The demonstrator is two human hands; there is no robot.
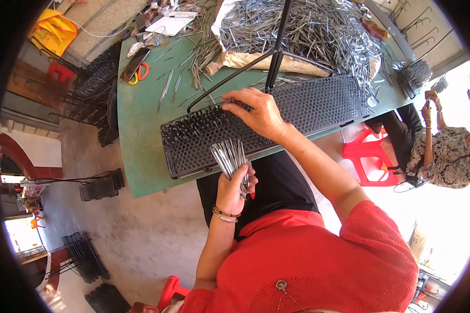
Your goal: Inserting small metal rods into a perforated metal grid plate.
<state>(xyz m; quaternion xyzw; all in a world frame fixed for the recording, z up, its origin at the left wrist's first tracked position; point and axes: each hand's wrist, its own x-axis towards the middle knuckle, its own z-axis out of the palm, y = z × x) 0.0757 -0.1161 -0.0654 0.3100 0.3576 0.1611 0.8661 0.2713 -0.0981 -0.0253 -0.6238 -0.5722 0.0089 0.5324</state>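
My left hand (pixel 235 187) is wrapped round a bundle of thin metal rods (pixel 228 156), their upper ends fanned out in front of the near edge of a black perforated rack (pixel 318 107). The rack lies slantwise along the near side of the green table (pixel 141 125). Dark rods stand in many holes at its left end; the right part shows bare holes. Over the rack's left half, my right hand (pixel 260 112) has thumb and forefinger pinched close together. Something small and dark shows at those fingertips, too small to name. A black wire frame (pixel 277 52) rises behind this hand.
A large heap of metal rods (pixel 308 31) covers the table's back on brown paper (pixel 269 61). Loose rods, a phone (pixel 136 63) and orange-handled scissors (pixel 140 74) lie to the left. At right are a red stool (pixel 368 156) and another person (pixel 444 151). More black racks (pixel 102 186) stand on the floor.
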